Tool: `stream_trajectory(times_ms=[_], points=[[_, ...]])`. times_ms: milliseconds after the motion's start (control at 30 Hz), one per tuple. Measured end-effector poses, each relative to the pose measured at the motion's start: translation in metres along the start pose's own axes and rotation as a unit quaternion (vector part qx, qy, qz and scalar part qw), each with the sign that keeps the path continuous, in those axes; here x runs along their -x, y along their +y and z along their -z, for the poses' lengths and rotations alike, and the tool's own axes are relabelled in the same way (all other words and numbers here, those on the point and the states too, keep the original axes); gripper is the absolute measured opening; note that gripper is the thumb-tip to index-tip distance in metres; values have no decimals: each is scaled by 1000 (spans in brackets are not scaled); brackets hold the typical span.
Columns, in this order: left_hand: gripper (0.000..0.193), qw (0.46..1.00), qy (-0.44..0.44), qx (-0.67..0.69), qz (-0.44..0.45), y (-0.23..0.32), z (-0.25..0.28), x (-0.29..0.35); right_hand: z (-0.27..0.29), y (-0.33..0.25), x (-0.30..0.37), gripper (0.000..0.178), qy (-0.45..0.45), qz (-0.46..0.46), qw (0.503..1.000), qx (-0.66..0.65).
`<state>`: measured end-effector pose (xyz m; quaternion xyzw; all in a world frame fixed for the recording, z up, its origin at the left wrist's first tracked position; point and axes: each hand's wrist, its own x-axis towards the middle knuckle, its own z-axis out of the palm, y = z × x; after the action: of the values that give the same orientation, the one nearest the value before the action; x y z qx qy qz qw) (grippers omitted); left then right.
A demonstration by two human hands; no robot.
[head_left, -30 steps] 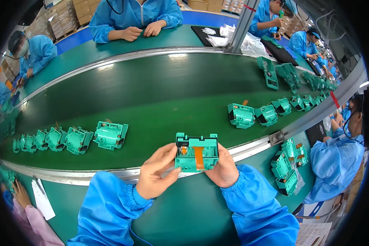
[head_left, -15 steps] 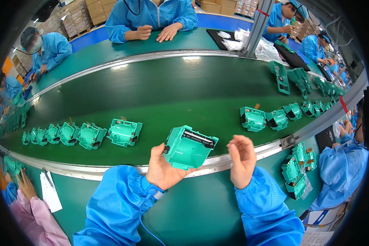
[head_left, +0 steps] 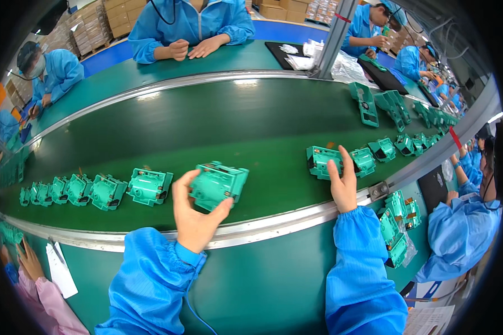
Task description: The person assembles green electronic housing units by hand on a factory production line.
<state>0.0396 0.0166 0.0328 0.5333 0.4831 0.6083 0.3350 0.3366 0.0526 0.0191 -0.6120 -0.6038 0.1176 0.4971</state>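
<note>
My left hand (head_left: 194, 220) grips a green plastic housing (head_left: 221, 185) between thumb and fingers, over the near part of the green conveyor belt (head_left: 262, 192). The housing is tilted. Farther right, my right hand (head_left: 345, 187) is stretched over the metal rail with thumb and forefinger spread. Its thumb overlaps the near edge of another green housing (head_left: 319, 159), and contact cannot be made out. Left of the held piece, a similar housing (head_left: 150, 187) lies on the belt at the end of a row of several more.
A metal rail (head_left: 274, 228) borders the belt's near side. Green housings in clear plastic (head_left: 395, 237) lie on the bench at right. Flat green shells (head_left: 364, 105) rest at the belt's far right. Co-workers in blue (head_left: 193, 28) sit around, and a sleeve in pink (head_left: 58, 304) is at lower left.
My left hand has turned over and moved left and forward with the housing, now over the belt. My right hand has reached forward to the right-hand housings, spreading its fingers. The view has shifted slightly.
</note>
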Motion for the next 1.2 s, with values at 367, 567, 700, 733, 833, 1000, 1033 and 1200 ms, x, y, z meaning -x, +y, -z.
stream_trajectory(times_ms=[367, 567, 700, 733, 833, 1000, 1033, 1200], points=[[58, 923, 54, -373, -81, 9, -9, -6, 8, -17, 4, 74, -81, 97, 983, 135], [56, 977, -121, -76, -159, 13, -25, 21, 5, -60, 22, 72, -110, 215, 970, 37], [70, 925, -225, 265, 153, 15, -35, 26, -4, -70, 38, 74, -147, 248, 957, -21], [69, 897, -218, 332, 194, 12, -35, 23, -5, -70, 40, 74, -149, 245, 958, -19], [66, 861, -202, 403, 237, 5, -34, 21, -10, -67, 42, 74, -155, 237, 958, -47], [67, 867, -261, 376, 195, -1, -37, 20, -11, -61, 43, 74, -153, 247, 955, -61], [67, 867, -260, 376, 196, -1, -38, 20, -11, -59, 43, 74, -154, 246, 955, -61], [69, 873, -234, 380, 197, -5, -42, 21, -18, -54, 47, 75, -194, 100, 928, -301]])
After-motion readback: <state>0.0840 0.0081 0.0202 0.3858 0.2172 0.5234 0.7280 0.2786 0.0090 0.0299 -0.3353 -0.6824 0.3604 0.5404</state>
